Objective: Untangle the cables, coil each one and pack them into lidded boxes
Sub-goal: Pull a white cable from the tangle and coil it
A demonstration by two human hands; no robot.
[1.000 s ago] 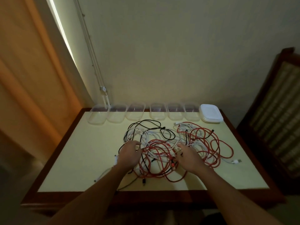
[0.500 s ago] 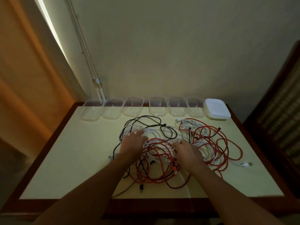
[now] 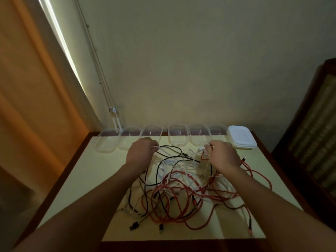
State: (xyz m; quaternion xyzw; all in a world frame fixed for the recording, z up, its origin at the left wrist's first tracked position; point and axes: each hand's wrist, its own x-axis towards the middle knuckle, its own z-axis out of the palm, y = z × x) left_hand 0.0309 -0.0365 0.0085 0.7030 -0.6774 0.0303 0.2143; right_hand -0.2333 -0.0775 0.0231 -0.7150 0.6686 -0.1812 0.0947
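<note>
Around you: pale yellow tabletop (image 3: 101,179) with a dark wood edge. Orange curtain (image 3: 27,106) on your left, dark wooden cabinet with a woven panel (image 3: 316,133) on your right. A white wall conduit (image 3: 101,82) runs down to the far-left corner.

Six clear open-topped plastic boxes (image 3: 178,136) stand in a row along the far edge. The stack of white plastic lids (image 3: 241,138) is just beside the rightmost box.

The tangled heap of red, white and black cables (image 3: 181,193) covers the middle and near-right of the tabletop. Loose plug ends trail toward the near edge. Your forearms cross over the heap and hide parts of its left and right flanks.

Change vs half a second ago:
- Both hands were lying spread on the middle of the heap; they've moved up to its far rim, close to the box row.
- Fingers have gone from spread to curled.

Left hand (image 3: 141,154): fingers curled in, tips pinching a thin white cable strand (image 3: 155,147) at the far-left of the heap. A black loop runs off just beside it.

Right hand (image 3: 224,157): fingers curled, pinching a white plug end (image 3: 202,148) near the two rightmost boxes, with a red strand just below it. The light is dim and the frame soft, so it looks like a plug, but you can't confirm the type from here.
</note>
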